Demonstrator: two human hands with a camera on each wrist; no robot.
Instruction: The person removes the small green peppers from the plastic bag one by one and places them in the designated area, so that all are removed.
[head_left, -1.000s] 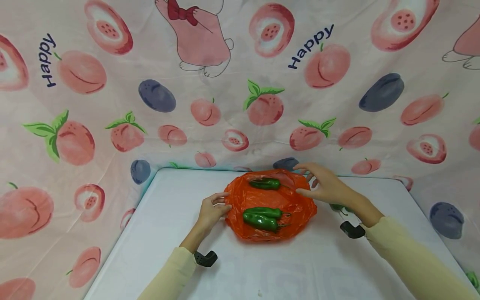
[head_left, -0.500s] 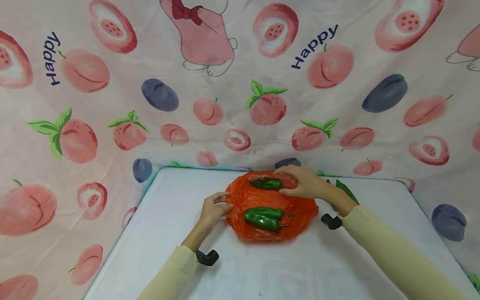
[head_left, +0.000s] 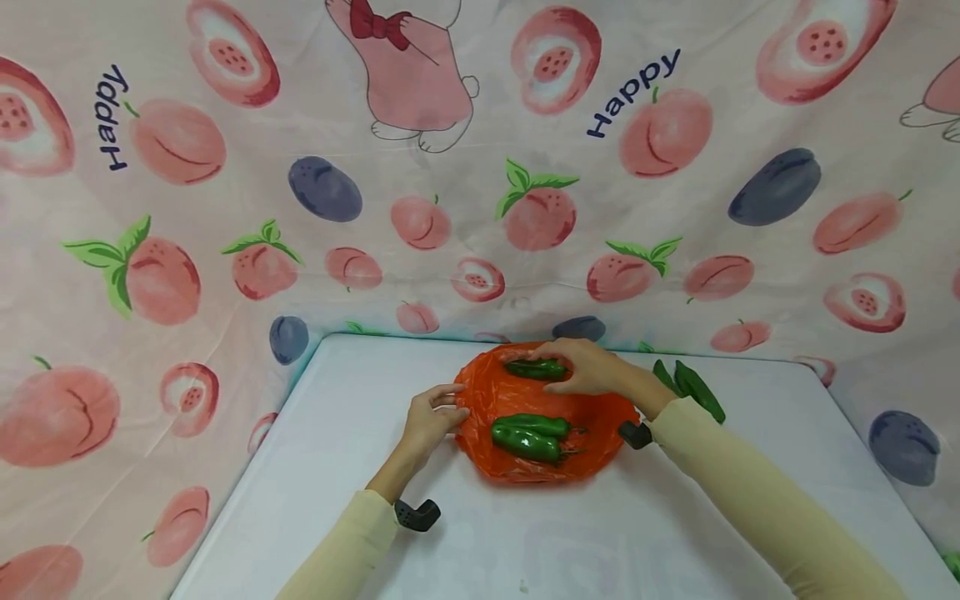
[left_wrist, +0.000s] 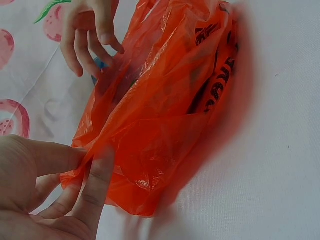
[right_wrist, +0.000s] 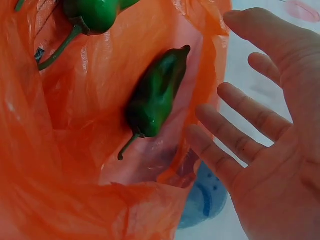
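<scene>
An orange-red plastic bag point(head_left: 577, 402) lies spread open on the white table, with three green peppers in it. One pepper point(head_left: 534, 368) rests near the bag's far side, and a pair of peppers point(head_left: 527, 442) lies side by side nearer the front. My left hand point(head_left: 426, 423) pinches the left edge of the bag between thumb and fingers, as the left wrist view shows. Over the bag's far right side is my right hand point(head_left: 587, 368), beside the far pepper. In the right wrist view its fingers point(right_wrist: 255, 112) are spread, apart from that pepper point(right_wrist: 155, 95).
Two more green peppers point(head_left: 699, 390) lie on the table to the right of the bag, behind my right forearm. A fruit-patterned cloth point(head_left: 450, 183) hangs behind the table's back edge. Dark print point(left_wrist: 218, 85) shows on the bag's side.
My right hand has moved left from the bag's right rim to the far pepper. The two peppers on the right have come into fuller view. My left hand keeps its place at the bag.
</scene>
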